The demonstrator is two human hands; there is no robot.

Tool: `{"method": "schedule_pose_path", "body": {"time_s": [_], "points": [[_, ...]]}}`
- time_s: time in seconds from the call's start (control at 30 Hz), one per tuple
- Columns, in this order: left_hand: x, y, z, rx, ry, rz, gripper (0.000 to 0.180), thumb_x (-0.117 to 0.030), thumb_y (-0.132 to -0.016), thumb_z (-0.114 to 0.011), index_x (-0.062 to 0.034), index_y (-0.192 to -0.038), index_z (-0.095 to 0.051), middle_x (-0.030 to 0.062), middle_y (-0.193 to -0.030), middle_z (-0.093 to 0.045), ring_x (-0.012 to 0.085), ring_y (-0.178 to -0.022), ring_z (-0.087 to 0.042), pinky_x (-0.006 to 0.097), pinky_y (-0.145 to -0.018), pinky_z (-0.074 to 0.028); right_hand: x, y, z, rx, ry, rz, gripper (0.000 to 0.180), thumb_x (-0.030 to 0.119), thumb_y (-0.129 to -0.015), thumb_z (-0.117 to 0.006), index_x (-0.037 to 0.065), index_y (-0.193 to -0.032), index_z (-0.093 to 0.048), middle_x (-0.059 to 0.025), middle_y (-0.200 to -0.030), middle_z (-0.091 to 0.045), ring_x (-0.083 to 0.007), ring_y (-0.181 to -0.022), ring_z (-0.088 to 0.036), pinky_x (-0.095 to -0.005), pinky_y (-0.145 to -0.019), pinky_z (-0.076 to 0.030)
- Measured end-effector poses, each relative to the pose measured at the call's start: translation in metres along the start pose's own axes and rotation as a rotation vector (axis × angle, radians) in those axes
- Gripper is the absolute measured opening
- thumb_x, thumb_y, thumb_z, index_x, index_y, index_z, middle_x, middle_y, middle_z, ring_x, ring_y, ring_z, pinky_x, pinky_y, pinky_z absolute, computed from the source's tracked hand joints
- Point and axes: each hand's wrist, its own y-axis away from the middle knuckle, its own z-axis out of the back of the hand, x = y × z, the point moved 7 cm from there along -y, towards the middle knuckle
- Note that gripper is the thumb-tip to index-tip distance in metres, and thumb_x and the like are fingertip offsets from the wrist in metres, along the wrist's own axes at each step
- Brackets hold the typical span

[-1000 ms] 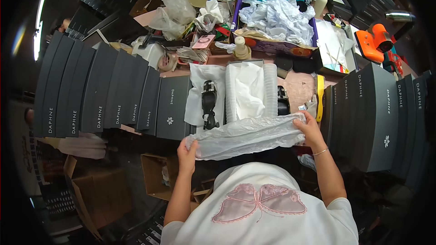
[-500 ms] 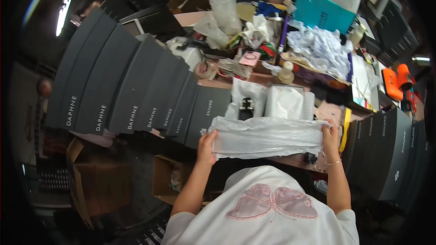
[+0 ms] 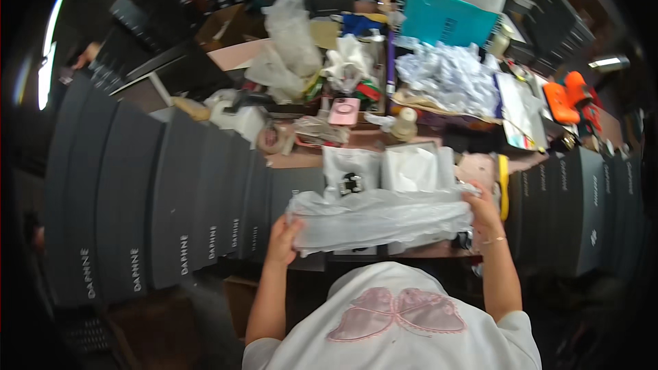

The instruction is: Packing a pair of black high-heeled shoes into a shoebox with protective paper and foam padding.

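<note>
I hold a long translucent white plastic bag [image 3: 384, 219] stretched flat between both hands, just above the table's near edge. My left hand [image 3: 283, 236] grips its left end and my right hand [image 3: 484, 211] grips its right end. Right behind the bag lie two more white bags: one [image 3: 351, 170] with a black item showing through it, the other [image 3: 411, 168] plain white. The stretched bag hides their near parts.
Rows of dark grey boxes [image 3: 171, 205] stand on edge at my left, and more [image 3: 582, 205] at my right. The far table holds crumpled white paper [image 3: 449, 75], a teal notebook [image 3: 445, 24], a pink phone [image 3: 344, 111], a tape roll [image 3: 275, 140] and an orange tool [image 3: 569, 96].
The bag has stayed stretched between my hands while my view swung left and tilted. My hands have drawn a little nearer my body, and the bag now covers more of the bags behind.
</note>
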Motion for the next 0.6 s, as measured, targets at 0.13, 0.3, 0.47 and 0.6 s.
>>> {"method": "schedule_pose_path", "body": {"time_s": [0.13,0.3,0.47,0.6], "points": [[-0.006,-0.006,-0.019,0.166,0.08,0.091,0.019,-0.003,-0.088,-0.056,-0.0014,-0.107,-0.06,0.0051,-0.094,-0.064,0.013,-0.083,-0.062,0.027,-0.073,-0.051,0.016,-0.012,0.01,0.159,-0.151,0.033,0.013,-0.003,-0.083,-0.058,0.006,-0.092,-0.06,-0.003,-0.092,-0.061,-0.0129,-0.084,-0.058,-0.0266,-0.077,-0.048],[-0.013,0.0,-0.021,0.074,0.262,-0.042,0.021,-0.009,-0.09,-0.042,0.0003,-0.095,-0.061,0.0092,-0.089,-0.064,0.0186,-0.082,-0.062,0.03,-0.073,-0.051,0.024,-0.029,0.013,0.317,-0.213,0.067,0.011,0.009,-0.086,-0.061,0.007,-0.076,-0.058,-0.006,-0.1,-0.058,-0.0166,-0.086,-0.058,-0.0277,-0.075,-0.05],[-0.01,-0.001,-0.05,0.226,0.129,0.033,0.033,-0.025,-0.09,-0.045,-0.0019,-0.072,-0.061,0.0042,-0.077,-0.061,0.0132,-0.074,-0.055,0.025,-0.064,-0.041,0.032,-0.036,0.039,0.409,0.052,0.05,0.008,0.0,-0.077,-0.062,0.006,-0.075,-0.058,-0.0074,-0.1,-0.059,-0.0189,-0.09,-0.059,-0.0306,-0.077,-0.05],[-0.026,-0.003,-0.07,0.142,-0.801,-0.128,0.006,-0.008,-0.077,-0.066,-0.0059,-0.081,-0.063,-0.0018,-0.074,-0.057,0.0056,-0.06,-0.048,0.023,-0.054,-0.039,0.042,-0.036,0.052,0.506,0.903,0.269,0.012,-0.003,-0.067,-0.062,0.0,-0.078,-0.064,-0.0133,-0.096,-0.063,-0.0238,-0.091,-0.06,-0.0346,-0.078,-0.05]]}}
